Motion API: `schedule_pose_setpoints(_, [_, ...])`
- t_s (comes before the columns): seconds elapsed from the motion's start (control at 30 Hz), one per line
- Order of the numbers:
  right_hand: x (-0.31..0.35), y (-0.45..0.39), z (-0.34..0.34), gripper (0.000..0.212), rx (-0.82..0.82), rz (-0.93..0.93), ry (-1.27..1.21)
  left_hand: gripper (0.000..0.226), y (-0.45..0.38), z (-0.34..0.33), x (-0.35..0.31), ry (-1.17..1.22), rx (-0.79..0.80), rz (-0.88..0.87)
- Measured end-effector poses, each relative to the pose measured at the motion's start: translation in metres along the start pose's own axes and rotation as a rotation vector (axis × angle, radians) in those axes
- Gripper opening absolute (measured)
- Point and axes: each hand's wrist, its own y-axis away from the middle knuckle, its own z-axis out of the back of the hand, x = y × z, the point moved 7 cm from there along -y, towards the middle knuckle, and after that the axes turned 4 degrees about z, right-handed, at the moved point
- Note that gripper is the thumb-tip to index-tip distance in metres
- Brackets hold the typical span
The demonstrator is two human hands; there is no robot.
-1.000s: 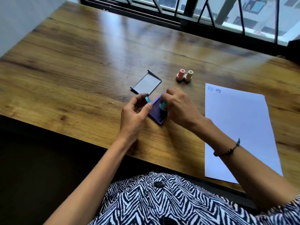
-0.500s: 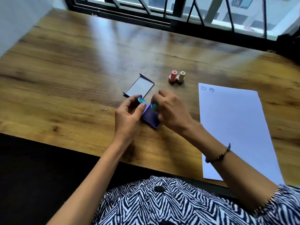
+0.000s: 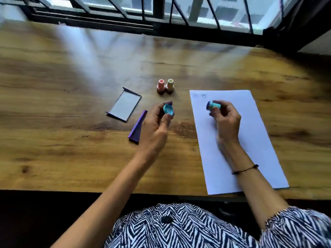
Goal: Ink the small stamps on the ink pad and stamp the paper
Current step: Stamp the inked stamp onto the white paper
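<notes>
My right hand (image 3: 226, 120) has its grip closed on the teal stamp (image 3: 212, 105), held over the top of the paper (image 3: 250, 140). Left hand (image 3: 157, 124) pinches the stamp's cap (image 3: 168, 109) above the purple ink pad (image 3: 137, 126) on the worktop (image 3: 53, 140).

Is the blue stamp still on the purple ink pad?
No, the right hand holds the blue stamp up over the white paper, away from the purple ink pad by the left hand.

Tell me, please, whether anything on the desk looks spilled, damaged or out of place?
Nothing stands out. The paper lies flat with two small prints near its top corner, the pink stamp and yellow stamp stand upright, and no ink is spilled.
</notes>
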Motion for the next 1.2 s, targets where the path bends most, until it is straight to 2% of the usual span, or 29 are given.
schedule_pose_setpoints(0.2, [-0.021, 0.036, 0.015, 0.028, 0.024, -0.096, -0.201, 0.033, 0.014, -0.053, -0.002, -0.404, 0.175, -0.156])
schedule_pose_setpoints(0.37, [-0.025, 0.068, 0.014, 0.019, 0.067, -0.261, -0.527, 0.035, 0.025, -0.073, 0.011, -0.533, 0.285, -0.2])
schedule_pose_setpoints(0.5, [-0.026, 0.07, 0.011, 0.016, 0.07, -0.399, -0.702, 0.031, 0.023, -0.074, 0.022, -0.651, 0.275, -0.174])
schedule_pose_setpoints(0.57, [-0.018, 0.053, 0.013, 0.022, 0.084, -0.356, -0.516, 0.027, 0.024, -0.073, 0.024, -0.706, 0.273, -0.191])
schedule_pose_setpoints(0.6, [-0.008, 0.04, 0.013, 0.024, 0.119, -0.261, -0.294, 0.026, 0.025, -0.073, 0.023, -0.717, 0.278, -0.198])
schedule_pose_setpoints(0.7, [0.027, 0.009, -0.011, 0.017, 0.299, 0.186, 0.507, 0.029, 0.026, -0.072, 0.021, -0.733, 0.289, -0.203])
schedule_pose_setpoints(0.77, [0.031, 0.002, -0.033, 0.018, 0.422, 0.324, 0.772, 0.033, 0.027, -0.071, 0.019, -0.745, 0.289, -0.212])
schedule_pose_setpoints(0.93, [0.025, -0.002, -0.043, 0.018, 0.45, 0.38, 0.96, 0.032, 0.027, -0.07, 0.019, -0.737, 0.288, -0.218])
schedule_pose_setpoints(1.2, [0.022, -0.002, -0.052, 0.017, 0.472, 0.465, 1.107, 0.027, 0.027, -0.069, 0.015, -0.705, 0.276, -0.247])
